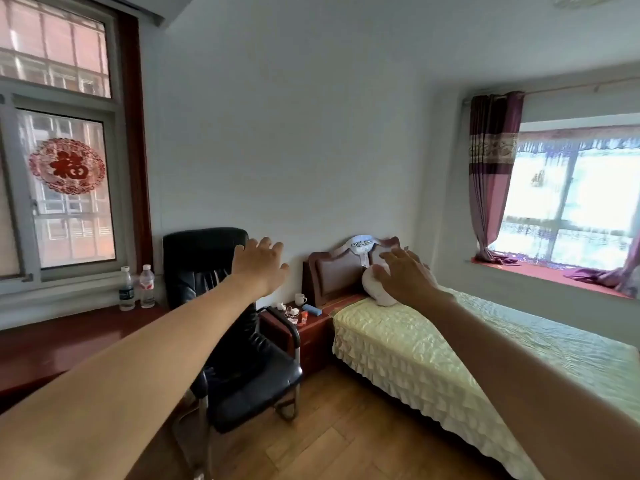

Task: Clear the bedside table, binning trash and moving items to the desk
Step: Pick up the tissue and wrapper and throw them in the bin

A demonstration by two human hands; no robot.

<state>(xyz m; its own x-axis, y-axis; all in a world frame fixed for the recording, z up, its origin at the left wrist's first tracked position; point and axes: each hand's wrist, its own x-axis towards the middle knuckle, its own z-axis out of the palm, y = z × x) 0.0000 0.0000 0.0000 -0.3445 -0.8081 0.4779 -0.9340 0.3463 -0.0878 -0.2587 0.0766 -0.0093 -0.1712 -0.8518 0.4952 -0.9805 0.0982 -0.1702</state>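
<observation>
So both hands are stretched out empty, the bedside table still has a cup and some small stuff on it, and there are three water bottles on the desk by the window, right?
Not quite: the head view shows two water bottles on the desk, not three. The rest holds: the left hand and right hand are stretched out empty, and the bedside table still has a cup and small items on it.

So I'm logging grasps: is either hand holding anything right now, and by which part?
Nothing is held. The left hand and right hand are both raised, fingers spread, empty.

Bedside table (pixel 313 328) stands between chair (pixel 221 306) and bed (pixel 450 348).
</observation>
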